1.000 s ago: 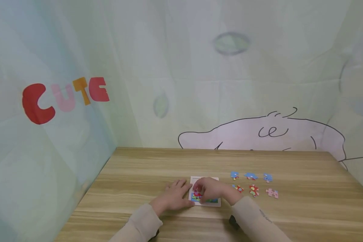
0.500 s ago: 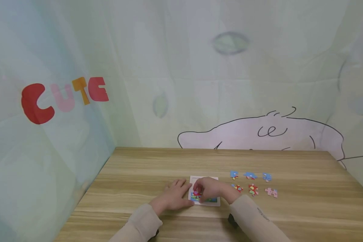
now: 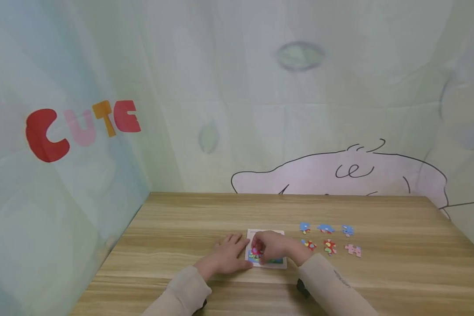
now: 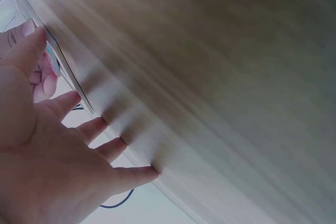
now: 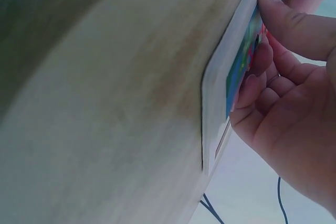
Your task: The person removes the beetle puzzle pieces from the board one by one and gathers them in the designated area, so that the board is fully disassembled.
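Observation:
A white-framed jigsaw puzzle board point(image 3: 278, 266) lies on the table, its lower part filled with colourful picture. My left hand point(image 3: 227, 256) rests with spread fingers at the board's left side, fingertips on the table and thumb at the near left corner. Over the board, my right hand point(image 3: 272, 245) has bent fingers and pinches a puzzle piece point(image 4: 52, 62), seen edge-on in the left wrist view. In the right wrist view, the right thumb point(image 5: 291, 24) lies close to the board's picture and the other fingers curl at its surface. The right hand hides much of the board.
Several loose puzzle pieces lie in two rows right of the board, among them a blue one point(image 3: 325, 228), a red one point(image 3: 329, 247) and a pink one point(image 3: 353, 250). The wooden table point(image 3: 181, 219) meets a printed cloth backdrop point(image 3: 221, 109) behind and at the left.
Both hands stay at the board, with hardly any movement of the right fingers. The whole head view has shifted very slightly.

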A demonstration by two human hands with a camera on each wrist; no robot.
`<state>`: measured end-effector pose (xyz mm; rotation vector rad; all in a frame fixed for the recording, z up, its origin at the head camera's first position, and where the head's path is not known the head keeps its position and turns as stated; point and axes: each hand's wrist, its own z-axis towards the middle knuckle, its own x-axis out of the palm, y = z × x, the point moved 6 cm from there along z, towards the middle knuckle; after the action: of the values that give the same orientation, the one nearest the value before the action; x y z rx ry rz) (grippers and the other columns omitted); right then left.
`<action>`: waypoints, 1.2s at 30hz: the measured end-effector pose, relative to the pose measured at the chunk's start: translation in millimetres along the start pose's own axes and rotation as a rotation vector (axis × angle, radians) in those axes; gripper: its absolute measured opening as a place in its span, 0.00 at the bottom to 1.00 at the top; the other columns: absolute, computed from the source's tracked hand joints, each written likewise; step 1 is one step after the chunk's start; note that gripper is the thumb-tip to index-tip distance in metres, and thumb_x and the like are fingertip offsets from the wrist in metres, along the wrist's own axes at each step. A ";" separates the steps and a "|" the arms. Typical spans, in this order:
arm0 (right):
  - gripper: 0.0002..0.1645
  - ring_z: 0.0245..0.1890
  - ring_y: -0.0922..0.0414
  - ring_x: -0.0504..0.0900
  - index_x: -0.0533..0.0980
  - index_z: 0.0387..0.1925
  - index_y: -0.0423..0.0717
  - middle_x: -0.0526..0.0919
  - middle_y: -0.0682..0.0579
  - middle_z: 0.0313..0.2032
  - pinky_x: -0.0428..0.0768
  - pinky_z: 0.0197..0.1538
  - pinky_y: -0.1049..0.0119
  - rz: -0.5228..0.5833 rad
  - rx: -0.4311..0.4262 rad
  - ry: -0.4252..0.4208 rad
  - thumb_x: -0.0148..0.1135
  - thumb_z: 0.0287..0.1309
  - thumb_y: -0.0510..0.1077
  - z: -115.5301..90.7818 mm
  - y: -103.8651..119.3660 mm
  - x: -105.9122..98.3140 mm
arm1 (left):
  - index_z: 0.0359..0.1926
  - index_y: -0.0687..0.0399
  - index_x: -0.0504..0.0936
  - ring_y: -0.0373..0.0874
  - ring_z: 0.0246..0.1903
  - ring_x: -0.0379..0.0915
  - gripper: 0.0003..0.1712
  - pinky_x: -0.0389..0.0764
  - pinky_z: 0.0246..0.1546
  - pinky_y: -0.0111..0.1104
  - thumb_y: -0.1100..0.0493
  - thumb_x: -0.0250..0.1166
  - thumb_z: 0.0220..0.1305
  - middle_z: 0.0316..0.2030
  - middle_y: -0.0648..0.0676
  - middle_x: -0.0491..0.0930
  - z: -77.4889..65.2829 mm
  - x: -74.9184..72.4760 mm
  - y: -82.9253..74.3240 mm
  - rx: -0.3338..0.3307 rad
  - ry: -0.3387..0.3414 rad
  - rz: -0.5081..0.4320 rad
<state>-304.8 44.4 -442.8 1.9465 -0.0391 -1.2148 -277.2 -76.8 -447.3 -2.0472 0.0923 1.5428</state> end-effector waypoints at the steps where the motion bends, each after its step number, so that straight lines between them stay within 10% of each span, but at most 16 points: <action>1: 0.20 0.35 0.59 0.72 0.74 0.37 0.44 0.75 0.56 0.32 0.74 0.44 0.62 -0.002 0.000 -0.001 0.73 0.41 0.29 0.4 0.1 0.1 | 0.68 0.59 0.66 0.65 0.70 0.49 0.40 0.51 0.61 0.69 0.41 0.61 0.62 0.70 0.65 0.57 0.3 0.3 0.4 -0.002 0.001 0.000; 36: 0.21 0.30 0.59 0.71 0.72 0.33 0.49 0.74 0.57 0.28 0.73 0.39 0.64 -0.101 0.025 -0.029 0.75 0.43 0.32 0.6 3.8 -1.2 | 0.69 0.57 0.65 0.64 0.70 0.48 0.41 0.50 0.62 0.69 0.40 0.61 0.62 0.70 0.64 0.57 -2.8 -2.1 -1.7 -0.002 0.004 0.011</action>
<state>-304.5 42.0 -439.5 1.9723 0.0294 -1.3138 -274.8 -77.3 -444.3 -2.0550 0.1035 1.5464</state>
